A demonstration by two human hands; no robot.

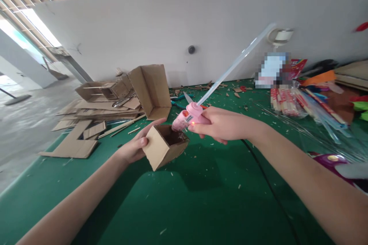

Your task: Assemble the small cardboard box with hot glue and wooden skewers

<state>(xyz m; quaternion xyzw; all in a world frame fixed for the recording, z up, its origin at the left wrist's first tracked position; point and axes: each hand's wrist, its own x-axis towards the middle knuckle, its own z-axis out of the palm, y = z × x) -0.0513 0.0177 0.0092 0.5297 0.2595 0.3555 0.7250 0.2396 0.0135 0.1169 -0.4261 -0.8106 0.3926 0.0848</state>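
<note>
The left hand [135, 147] holds a small open cardboard box [165, 146] up off the green tabletop [186, 199], thumb on the near wall and fingers curled round the far side, the open mouth tipped toward the right. The right hand [221, 124] is wrapped round a pink glue gun [188, 116], its nozzle just at the rim of the box mouth, perhaps touching it; a small light glows on the gun's body and a long clear glue stick [235, 61] juts out of the back, up toward the wall. A black cord [264, 180] trails from the gun across the tabletop toward the near edge.

The box already stands folded with its walls up, so the shaping looks done; I judge the gluing of an inner seam or edge to be under way. Whether glue has been laid inside I cannot tell.

Toward the far left corner lie cardboard offcuts [77, 141], a larger open carton [151, 90] and thin wooden sticks [120, 127]. Scissors [181, 101] lie behind the gun, and packets of sticks [287, 103] sit at the far right.
</note>
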